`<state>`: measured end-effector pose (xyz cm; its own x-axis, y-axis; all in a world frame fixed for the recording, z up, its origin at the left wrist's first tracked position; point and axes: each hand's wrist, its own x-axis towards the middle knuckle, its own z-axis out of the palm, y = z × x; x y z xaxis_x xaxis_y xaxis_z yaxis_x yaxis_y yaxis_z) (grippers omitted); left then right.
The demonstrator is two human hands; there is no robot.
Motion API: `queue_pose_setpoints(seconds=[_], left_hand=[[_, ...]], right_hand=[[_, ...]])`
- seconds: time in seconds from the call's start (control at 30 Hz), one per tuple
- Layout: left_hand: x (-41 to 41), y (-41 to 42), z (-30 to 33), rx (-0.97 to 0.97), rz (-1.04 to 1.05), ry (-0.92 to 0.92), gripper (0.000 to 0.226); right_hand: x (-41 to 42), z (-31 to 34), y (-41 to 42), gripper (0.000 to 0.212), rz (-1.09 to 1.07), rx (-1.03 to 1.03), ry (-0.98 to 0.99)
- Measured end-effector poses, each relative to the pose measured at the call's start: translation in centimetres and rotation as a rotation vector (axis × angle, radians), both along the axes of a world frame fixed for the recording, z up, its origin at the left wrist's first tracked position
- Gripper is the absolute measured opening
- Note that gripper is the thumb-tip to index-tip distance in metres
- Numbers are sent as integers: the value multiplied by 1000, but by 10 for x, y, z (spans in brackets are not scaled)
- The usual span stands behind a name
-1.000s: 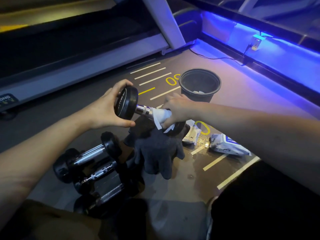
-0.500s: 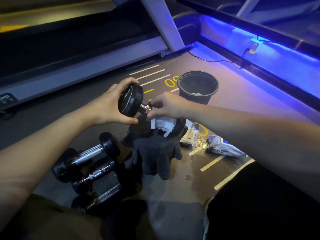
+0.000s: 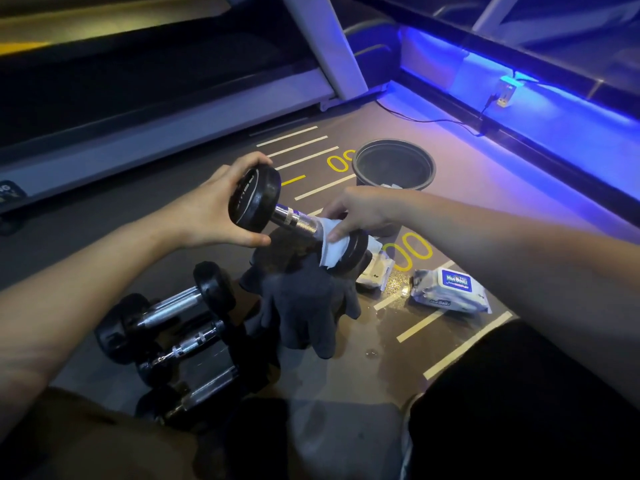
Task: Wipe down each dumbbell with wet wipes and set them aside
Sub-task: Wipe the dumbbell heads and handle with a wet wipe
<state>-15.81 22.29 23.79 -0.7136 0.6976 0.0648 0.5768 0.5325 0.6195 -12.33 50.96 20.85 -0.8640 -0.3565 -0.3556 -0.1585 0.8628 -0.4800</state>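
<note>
So the left hand is cupping the near black round rubber head of a chrome-handled dumbbell, grip curled round the rim with the thumb underneath. The right hand is pinching a white wet wipe against the far end of the knurled handle, right where it's meeting the other head. The dumbbell is being held up off the floor, tilting down toward the right, above a dark grey crumpled cloth that's lying on the floor.

Down to the left of that cloth, three more black-headed chrome dumbbells are sitting side by side on the floor, touching or nearly so. Right of the cloth there's a white wet wipes pack with a blue label lying flat, and a smaller pale packet just beside the held dumbbell's far head. Behind the right hand a black round plastic bin is standing upright with something white inside. The grey floor is showing yellow and white painted lines and some wet spots. Blue light is glowing along the far right edge, and a treadmill frame is running along the back left.
</note>
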Motion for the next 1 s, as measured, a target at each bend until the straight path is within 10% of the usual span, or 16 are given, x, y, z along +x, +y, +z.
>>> queue_pose_setpoints(seconds=[0.3, 0.73, 1.0], left_hand=[[0, 1, 0, 3, 0, 6, 106], [8, 6, 6, -16, 8, 3, 108], [4, 5, 4, 16, -45, -16, 104]], right_hand=[[-10, 8, -7, 32, -48, 5, -110], [31, -46, -42, 47, -183, 388, 711], [4, -12, -27, 49, -46, 179, 127]])
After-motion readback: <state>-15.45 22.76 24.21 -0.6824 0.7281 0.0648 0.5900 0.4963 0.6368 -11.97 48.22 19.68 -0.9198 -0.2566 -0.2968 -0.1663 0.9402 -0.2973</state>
